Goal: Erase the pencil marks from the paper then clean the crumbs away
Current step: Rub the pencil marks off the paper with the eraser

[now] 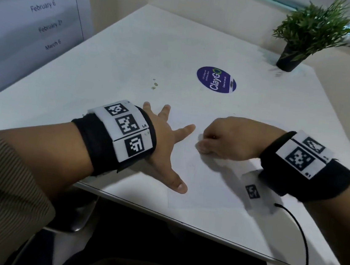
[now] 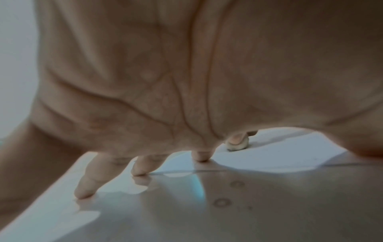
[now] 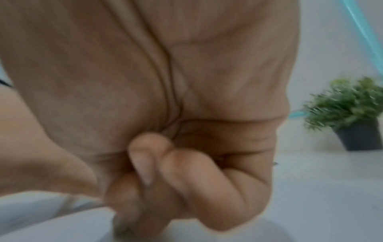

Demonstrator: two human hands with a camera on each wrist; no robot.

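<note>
A white sheet of paper (image 1: 203, 180) lies on the white table (image 1: 134, 61) near its front edge. My left hand (image 1: 167, 151) is spread flat on the sheet's left part, fingers straight, fingertips (image 2: 140, 170) pressing down. My right hand (image 1: 204, 147) is curled over the middle of the sheet, its fingertips pinched together against the paper. The left wrist view shows a small off-white eraser (image 2: 237, 144) under those fingertips, touching the paper (image 2: 259, 155). In the right wrist view my right hand (image 3: 145, 188) is bunched and blurred, and the eraser is hidden. I cannot make out pencil marks or crumbs.
A potted green plant (image 1: 289, 58) stands at the far right corner. A purple round sticker (image 1: 217, 79) and a few small stains (image 1: 154, 84) mark the tabletop beyond the paper. A black cable (image 1: 300, 235) hangs off the front edge at right. A dated chart (image 1: 29, 15) covers the left wall.
</note>
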